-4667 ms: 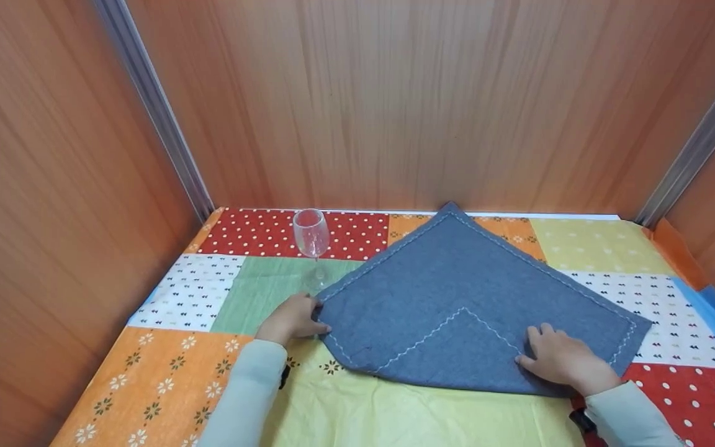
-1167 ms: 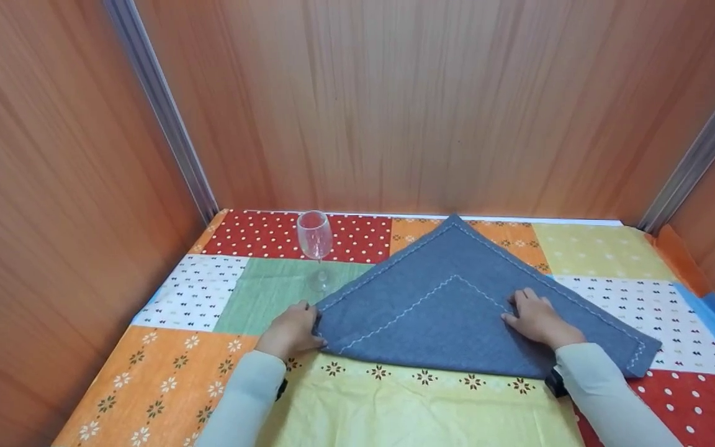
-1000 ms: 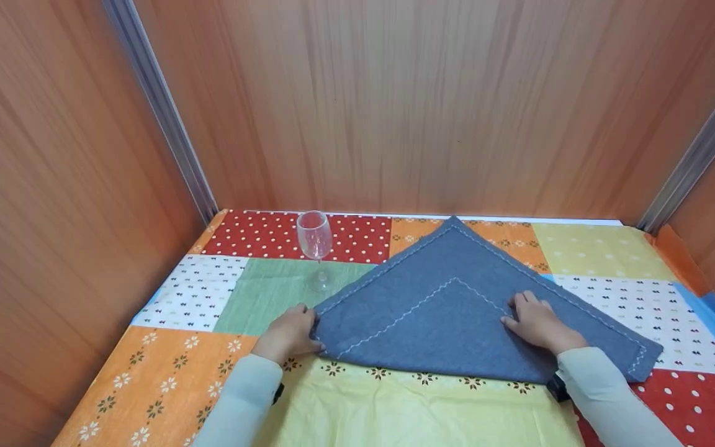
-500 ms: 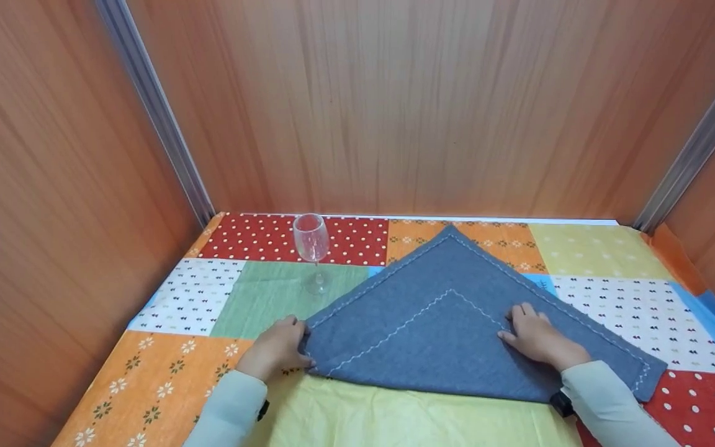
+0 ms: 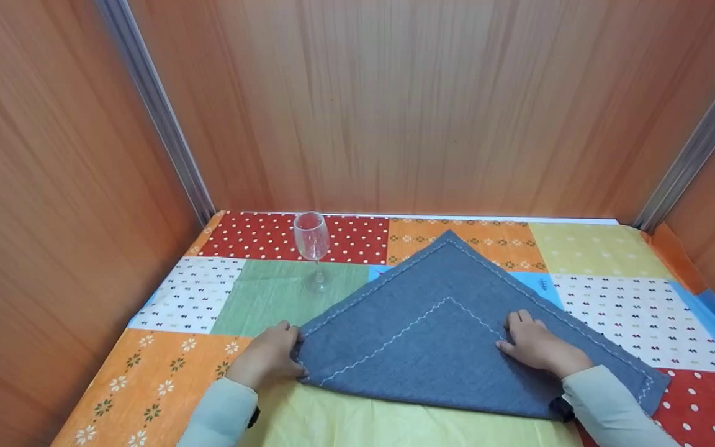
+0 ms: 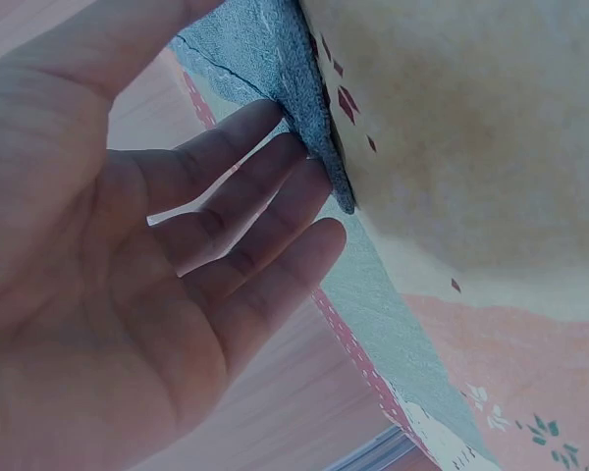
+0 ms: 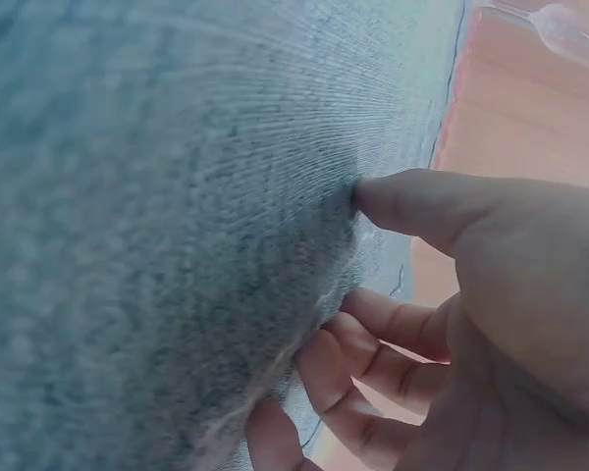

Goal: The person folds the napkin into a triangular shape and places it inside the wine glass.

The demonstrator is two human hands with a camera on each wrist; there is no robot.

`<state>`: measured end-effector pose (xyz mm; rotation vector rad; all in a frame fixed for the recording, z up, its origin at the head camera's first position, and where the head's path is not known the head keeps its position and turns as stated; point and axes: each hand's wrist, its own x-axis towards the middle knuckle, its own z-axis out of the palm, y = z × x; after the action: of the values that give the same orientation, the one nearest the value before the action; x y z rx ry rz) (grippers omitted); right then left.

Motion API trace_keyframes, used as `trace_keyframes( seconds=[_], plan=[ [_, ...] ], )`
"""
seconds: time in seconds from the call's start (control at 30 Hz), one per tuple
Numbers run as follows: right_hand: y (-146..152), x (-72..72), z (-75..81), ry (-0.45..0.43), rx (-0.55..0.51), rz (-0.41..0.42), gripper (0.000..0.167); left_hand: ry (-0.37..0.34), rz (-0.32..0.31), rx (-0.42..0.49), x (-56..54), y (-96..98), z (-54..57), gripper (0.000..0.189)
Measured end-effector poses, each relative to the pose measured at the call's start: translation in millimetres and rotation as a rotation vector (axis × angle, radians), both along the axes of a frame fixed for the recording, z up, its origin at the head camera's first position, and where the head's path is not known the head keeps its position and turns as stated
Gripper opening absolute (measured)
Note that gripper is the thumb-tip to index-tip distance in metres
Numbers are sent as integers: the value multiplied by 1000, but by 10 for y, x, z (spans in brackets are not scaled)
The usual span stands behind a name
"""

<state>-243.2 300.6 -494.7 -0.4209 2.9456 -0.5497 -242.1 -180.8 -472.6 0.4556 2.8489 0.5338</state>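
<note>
Lower left, the left hand touches the cloth, fingers apart; lower right, I can't tell if the right hand pinches. Even pressure should prevent wrinkles.

Folded grey cloth sits nearer wearer: far corner, earlier at back wall, now stops short. Blue tablecloth patches newly show beside it. Stitched inner peak lies closer to far corner. Left hand farther from wineglass; right hand farther from cloth's right corner.
</note>
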Motion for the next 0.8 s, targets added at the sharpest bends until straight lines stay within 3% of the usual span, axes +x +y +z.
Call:
trace_keyframes(
  seconds=[0.4, 0.6, 0.8],
  plan=[
    [-81, -211, 83, -153, -106, -54, 34, -25, 0, 2, -22, 14, 8, 55],
    [-180, -410, 46, -109, -151, -55, 25, -33, 27, -7, -42, 20, 4, 46],
    [-238, -555, 3, 68, -191, -35, 12, 13, 33, -8, -39, 30, 3, 33]
  ],
)
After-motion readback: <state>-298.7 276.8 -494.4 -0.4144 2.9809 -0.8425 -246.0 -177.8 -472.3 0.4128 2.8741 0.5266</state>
